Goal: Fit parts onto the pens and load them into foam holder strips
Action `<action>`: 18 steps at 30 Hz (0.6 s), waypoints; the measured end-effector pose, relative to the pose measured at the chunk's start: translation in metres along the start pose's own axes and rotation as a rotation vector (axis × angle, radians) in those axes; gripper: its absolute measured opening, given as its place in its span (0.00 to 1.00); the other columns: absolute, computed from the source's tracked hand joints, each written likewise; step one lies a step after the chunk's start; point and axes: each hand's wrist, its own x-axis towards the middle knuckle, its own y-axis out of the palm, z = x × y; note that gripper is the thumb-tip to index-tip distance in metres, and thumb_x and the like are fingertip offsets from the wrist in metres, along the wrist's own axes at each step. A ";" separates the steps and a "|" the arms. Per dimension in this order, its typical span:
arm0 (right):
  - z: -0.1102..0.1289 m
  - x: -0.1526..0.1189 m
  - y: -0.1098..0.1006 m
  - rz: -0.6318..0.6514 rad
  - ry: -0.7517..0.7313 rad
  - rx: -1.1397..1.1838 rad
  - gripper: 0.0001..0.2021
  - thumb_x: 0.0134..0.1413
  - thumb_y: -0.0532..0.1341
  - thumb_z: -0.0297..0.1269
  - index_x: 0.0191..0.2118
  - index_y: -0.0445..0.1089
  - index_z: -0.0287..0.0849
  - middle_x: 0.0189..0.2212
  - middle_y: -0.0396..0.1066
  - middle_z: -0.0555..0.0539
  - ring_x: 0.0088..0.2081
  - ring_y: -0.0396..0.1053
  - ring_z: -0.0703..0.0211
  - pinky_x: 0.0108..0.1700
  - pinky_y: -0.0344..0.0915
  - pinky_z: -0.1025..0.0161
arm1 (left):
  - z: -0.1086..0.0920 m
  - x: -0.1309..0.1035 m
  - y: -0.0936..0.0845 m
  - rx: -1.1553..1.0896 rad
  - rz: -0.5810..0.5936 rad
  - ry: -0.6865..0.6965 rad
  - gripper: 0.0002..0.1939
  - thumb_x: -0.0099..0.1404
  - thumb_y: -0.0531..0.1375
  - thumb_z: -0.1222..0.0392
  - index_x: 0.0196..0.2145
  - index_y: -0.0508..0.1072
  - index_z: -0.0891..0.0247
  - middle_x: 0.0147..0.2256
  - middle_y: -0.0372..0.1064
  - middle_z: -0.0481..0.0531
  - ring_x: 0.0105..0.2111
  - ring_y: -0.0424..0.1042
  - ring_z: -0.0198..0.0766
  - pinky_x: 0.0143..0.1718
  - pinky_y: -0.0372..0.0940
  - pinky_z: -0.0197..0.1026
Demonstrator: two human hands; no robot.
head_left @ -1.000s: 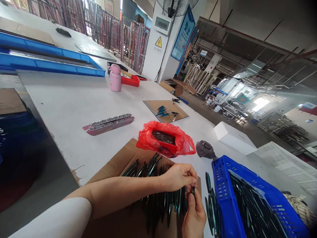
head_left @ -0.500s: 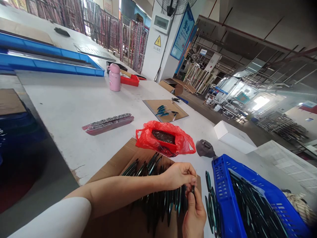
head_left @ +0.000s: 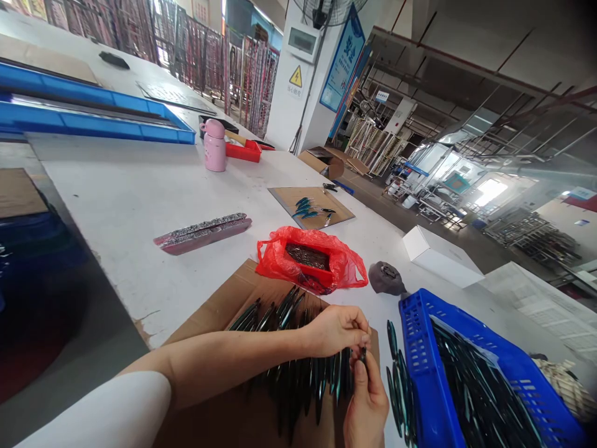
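Note:
Fingers pinched together, my left hand (head_left: 338, 331) meets my right over the right part of a brown cardboard sheet (head_left: 245, 283). What its fingertips hold is too small to make out. My right hand (head_left: 368, 398), just below, grips a dark fishing lure (head_left: 363, 354), of which only one end shows between thumb and fingers. Many slender, glossy dark-green lures (head_left: 319, 379) lie in rows on the cardboard under my left forearm, partly hidden by it. Right of my right hand, several more lures (head_left: 396, 373) lie on the white table (head_left: 125, 193).
A blue crate (head_left: 420, 348) full of lures stands at the right. Beyond the cardboard sit a red plastic bag (head_left: 347, 261) around a box of small dark parts, a grey cloth-like lump (head_left: 386, 278) and a white box (head_left: 441, 258). Farther back is a pink bottle (head_left: 215, 149).
Both hands hold almost the same place and pose, fingertips still together at the end of the lure. The view has shifted very slightly.

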 end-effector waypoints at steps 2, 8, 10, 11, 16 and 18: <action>0.000 0.000 0.000 -0.015 0.004 -0.012 0.17 0.47 0.61 0.43 0.45 0.70 0.46 0.47 0.68 0.48 0.50 0.63 0.52 0.51 0.60 0.61 | 0.001 0.000 0.000 0.005 -0.008 0.008 0.13 0.51 0.62 0.56 0.27 0.63 0.67 0.25 0.68 0.49 0.21 0.66 0.28 0.26 0.62 0.34; -0.009 0.002 -0.004 -0.066 -0.003 -0.081 0.21 0.45 0.62 0.46 0.46 0.69 0.42 0.45 0.69 0.46 0.48 0.64 0.50 0.51 0.61 0.60 | 0.005 -0.002 0.001 0.085 -0.039 -0.017 0.10 0.50 0.61 0.59 0.26 0.66 0.68 0.25 0.67 0.50 0.21 0.65 0.29 0.25 0.61 0.34; -0.011 0.002 -0.005 -0.093 -0.016 -0.124 0.23 0.44 0.62 0.48 0.46 0.69 0.41 0.44 0.69 0.45 0.48 0.64 0.49 0.49 0.62 0.59 | 0.008 -0.001 0.001 0.113 -0.044 -0.025 0.09 0.50 0.61 0.60 0.25 0.66 0.68 0.27 0.68 0.51 0.21 0.64 0.28 0.25 0.61 0.33; -0.012 0.002 -0.005 -0.100 -0.017 -0.153 0.24 0.44 0.62 0.48 0.46 0.69 0.40 0.44 0.70 0.44 0.48 0.64 0.49 0.49 0.62 0.59 | 0.011 -0.001 0.000 0.126 -0.045 -0.034 0.09 0.50 0.60 0.60 0.25 0.66 0.68 0.27 0.68 0.51 0.21 0.64 0.28 0.24 0.61 0.33; -0.005 0.000 -0.005 -0.072 0.015 -0.334 0.26 0.47 0.58 0.53 0.48 0.67 0.40 0.45 0.69 0.45 0.48 0.64 0.50 0.47 0.61 0.60 | 0.022 0.007 -0.009 0.202 -0.042 -0.115 0.11 0.50 0.61 0.56 0.27 0.68 0.68 0.25 0.67 0.49 0.23 0.66 0.30 0.26 0.61 0.33; -0.002 0.002 -0.006 -0.062 0.028 -0.452 0.25 0.48 0.56 0.54 0.48 0.67 0.43 0.45 0.69 0.46 0.48 0.65 0.50 0.47 0.60 0.60 | 0.021 0.010 -0.017 0.250 -0.050 -0.138 0.13 0.50 0.61 0.56 0.31 0.69 0.68 0.25 0.68 0.48 0.24 0.66 0.30 0.28 0.61 0.33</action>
